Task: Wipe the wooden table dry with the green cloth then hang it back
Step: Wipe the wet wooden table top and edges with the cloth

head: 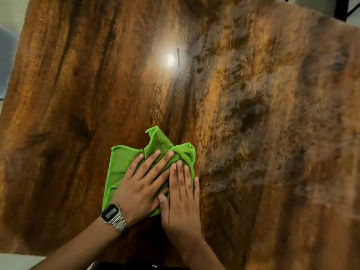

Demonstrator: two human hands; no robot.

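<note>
The green microfibre cloth (124, 164) is spread, partly bunched, on the wooden tabletop (74, 78) near its front edge, a little left of the middle. It is pressed flat under both hands. The left hand (139, 189), with a metal wristwatch (113, 217) on its wrist, lies across the middle of the cloth with its fingers (150, 162) straight and slightly spread. The right hand (181, 201) rests on the right edge of the cloth, fingers straight and close together, the little finger lying off the cloth on the bare wood. Nothing is gripped or pinched by either hand; the cloth is only held down by flat palms.

A dull, mottled film, judged to be remaining wetness, is seen over the right half of the tabletop, from just beside the right hand out to the far right edge. The left half looks cleaner and glossier, with a lamp reflection (169, 59) farther back. The next stroke is therefore judged to lie to the right and away from the person. No place for hanging the cloth can be identified.
</note>
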